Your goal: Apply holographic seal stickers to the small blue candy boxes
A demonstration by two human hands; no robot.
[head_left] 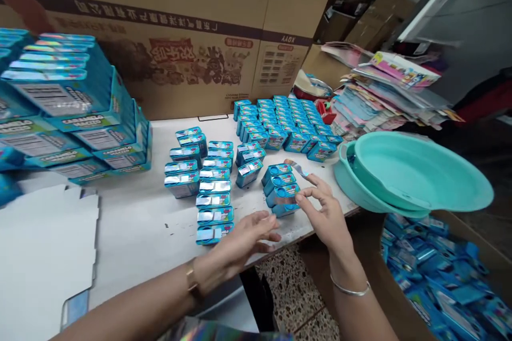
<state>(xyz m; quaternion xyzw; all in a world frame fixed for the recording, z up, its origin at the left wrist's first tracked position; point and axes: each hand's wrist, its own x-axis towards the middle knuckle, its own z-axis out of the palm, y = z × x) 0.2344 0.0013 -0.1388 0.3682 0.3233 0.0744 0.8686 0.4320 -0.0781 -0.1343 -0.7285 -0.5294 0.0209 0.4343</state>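
Both of my hands are over the front edge of the white table. My left hand has its fingers apart and holds nothing. Thin clear strips show at the fingers of my right hand, one pinched between thumb and forefinger. Just beyond that hand stands a short row of blue boxes with round marks on top. Left of them, a longer row of upright blue boxes bears shiny strips on the tops. More such boxes stand in a left row and a small group.
Many blue boxes stand at the back. Filled display cartons are stacked left, near a flat white sheet. Turquoise basins overhang the right edge, above a carton of blue packs. A large cardboard box lines the back.
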